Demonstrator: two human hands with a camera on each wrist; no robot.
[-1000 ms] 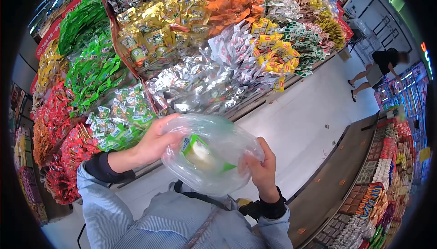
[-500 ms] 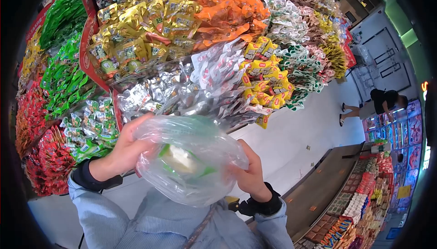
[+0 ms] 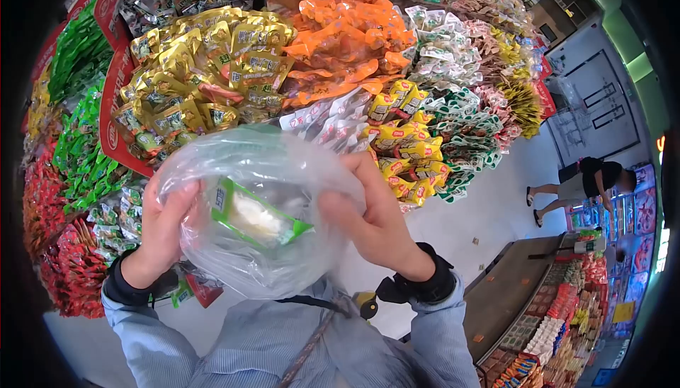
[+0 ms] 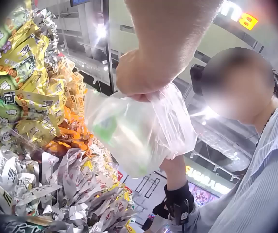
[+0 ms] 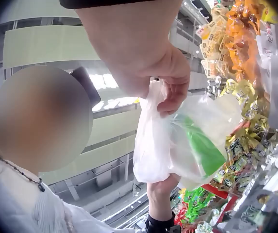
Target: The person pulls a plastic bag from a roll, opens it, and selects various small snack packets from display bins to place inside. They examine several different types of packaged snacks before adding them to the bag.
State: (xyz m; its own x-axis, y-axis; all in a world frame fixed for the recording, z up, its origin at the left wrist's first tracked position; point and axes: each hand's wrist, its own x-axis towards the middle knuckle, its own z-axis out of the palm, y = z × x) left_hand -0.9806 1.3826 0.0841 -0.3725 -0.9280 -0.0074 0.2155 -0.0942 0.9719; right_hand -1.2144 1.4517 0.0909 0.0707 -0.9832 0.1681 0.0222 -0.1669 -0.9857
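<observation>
A clear plastic bag (image 3: pixel 283 267) is held up in front of the chest by both hands, its mouth spread. Inside lies a green and white packet (image 3: pixel 255 216). My left hand (image 3: pixel 164 221) grips the bag's left edge, thumb over the plastic; my right hand (image 3: pixel 379 221) pinches the right edge between thumb and curled fingers. In the left wrist view the left hand (image 4: pixel 141 75) clutches the bag (image 4: pixel 173 121) from above. The right wrist view has the right hand (image 5: pixel 165 80) gripping the white gathered plastic (image 5: pixel 151 145), the green of the packet (image 5: pixel 202 148) showing through.
Bins of gold packets (image 3: pixel 205 55), orange packets (image 3: pixel 347 41) and yellow packets (image 3: pixel 407 140) stand just beyond the bag. A red divider (image 3: pixel 110 115) runs at left. At the right are a low counter (image 3: pixel 506 289) and a bending person (image 3: pixel 595 175).
The bag and both hands have risen toward the bins, and the packet inside shows more plainly. The view has swung, shifting the bins. The other person leans further forward.
</observation>
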